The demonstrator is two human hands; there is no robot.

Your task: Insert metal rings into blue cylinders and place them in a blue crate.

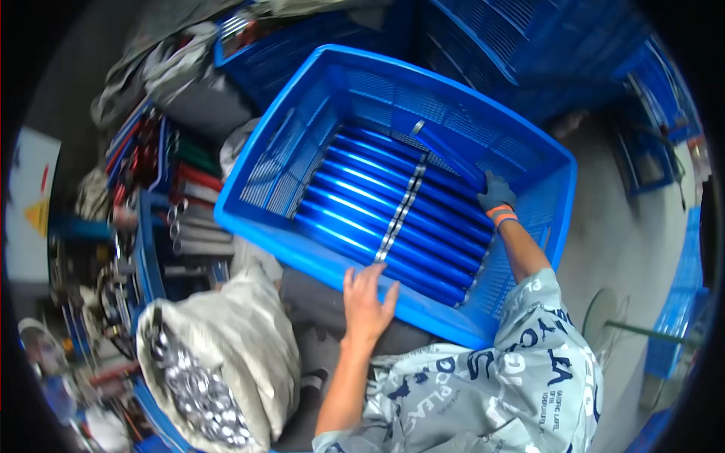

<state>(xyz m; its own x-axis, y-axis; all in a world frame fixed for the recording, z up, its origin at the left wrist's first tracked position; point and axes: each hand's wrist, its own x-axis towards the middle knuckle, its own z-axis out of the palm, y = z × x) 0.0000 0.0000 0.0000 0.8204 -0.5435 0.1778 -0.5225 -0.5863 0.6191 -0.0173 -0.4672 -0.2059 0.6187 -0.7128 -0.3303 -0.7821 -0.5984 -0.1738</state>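
Note:
A blue plastic crate (453, 87) stands in front of me, with shiny blue metal tubes (355, 198) lying side by side in two rows on its bottom. Silver ends of the tubes meet along the middle. My right hand (496, 195), in a grey glove with an orange cuff, is inside the crate on the right. It is closed on the near end of one blue tube (451, 155), which lies slanted over the far row. My left hand (368, 303), bare, is at the crate's near rim with its fingers apart and nothing in them.
At lower left stands a pale woven sack (257, 340) full of small silver metal rings (198, 389). Left of the crate, bins hold silver tubes (202, 230) and red tubes (198, 185). Stacked blue crates (521, 34) rise at the back right.

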